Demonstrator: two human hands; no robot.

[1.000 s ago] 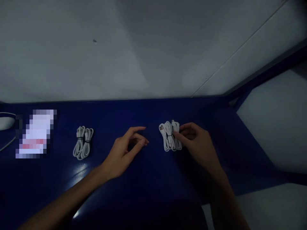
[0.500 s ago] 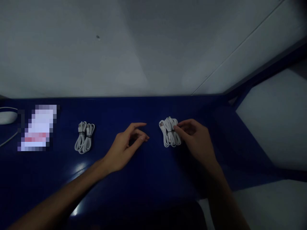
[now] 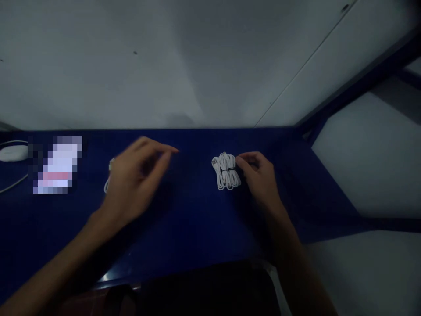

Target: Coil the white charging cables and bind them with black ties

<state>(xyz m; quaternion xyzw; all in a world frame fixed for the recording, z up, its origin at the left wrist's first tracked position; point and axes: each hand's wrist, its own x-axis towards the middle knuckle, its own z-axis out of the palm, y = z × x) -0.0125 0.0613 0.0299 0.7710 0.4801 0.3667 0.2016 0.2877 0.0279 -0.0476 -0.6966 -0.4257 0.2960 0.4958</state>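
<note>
Several white USB cables [image 3: 226,172], coiled and bound with dark ties, lie side by side on the blue table. The fingertips of my right hand [image 3: 259,175] pinch at the right edge of this group. My left hand [image 3: 133,177], slightly blurred, is raised over the table with its index finger and thumb stretched out to the right and nothing visible between them. Behind it, another pair of coiled white cables [image 3: 107,184] is mostly hidden; only a sliver shows left of the hand.
A lit phone-like screen [image 3: 61,164], pixelated, lies on the left. Beyond it is a white computer mouse [image 3: 13,153] with a cord. A pale wall [image 3: 197,66] rises behind the blue table [image 3: 194,210], and blue framing [image 3: 335,188] stands on the right.
My left hand has moved up and to the left, now covering most of the left cable pair. My right hand stays at the cable group's right edge. The whole view has shifted slightly.
</note>
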